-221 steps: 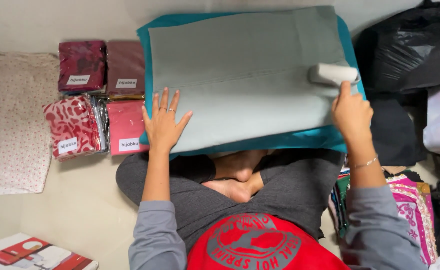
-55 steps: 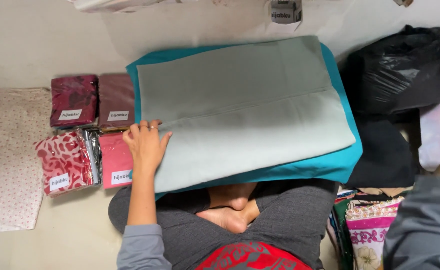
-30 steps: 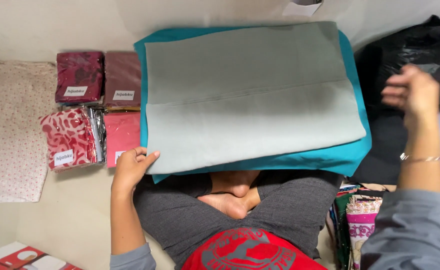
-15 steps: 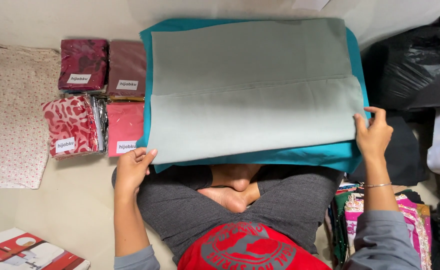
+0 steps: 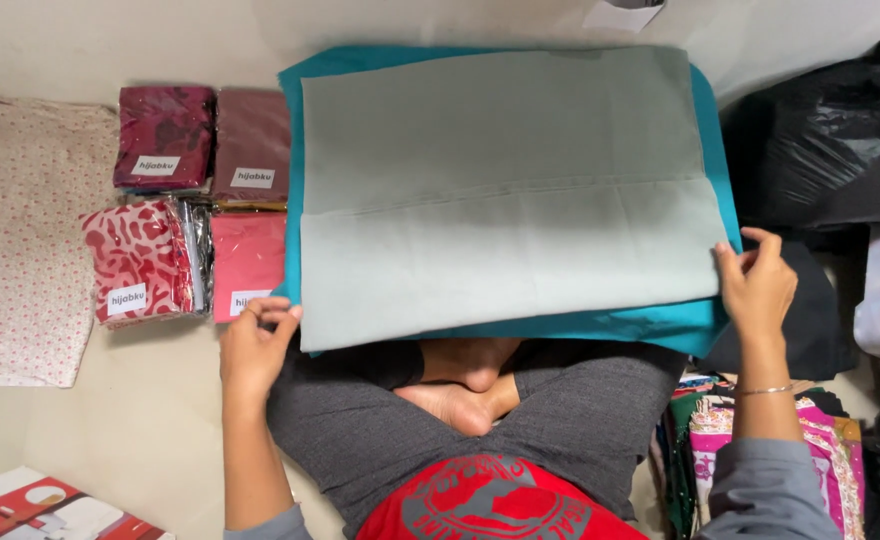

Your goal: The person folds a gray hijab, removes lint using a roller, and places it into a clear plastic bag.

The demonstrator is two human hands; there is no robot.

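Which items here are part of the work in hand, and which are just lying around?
In hand:
left hand and right hand, pinching the near corners of the folded grey-green cloth
teal board under it

Lying about:
four wrapped red and maroon fabric packets
dotted cream cloth
black plastic bag
patterned fabric stack

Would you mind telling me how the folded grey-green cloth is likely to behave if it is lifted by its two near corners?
The grey-green cloth is probably floppy: thin folded layers lie flat on the teal board. Held only at the corners by the left hand and right hand, its middle would likely sag. It looks light, and the fold may slide open.
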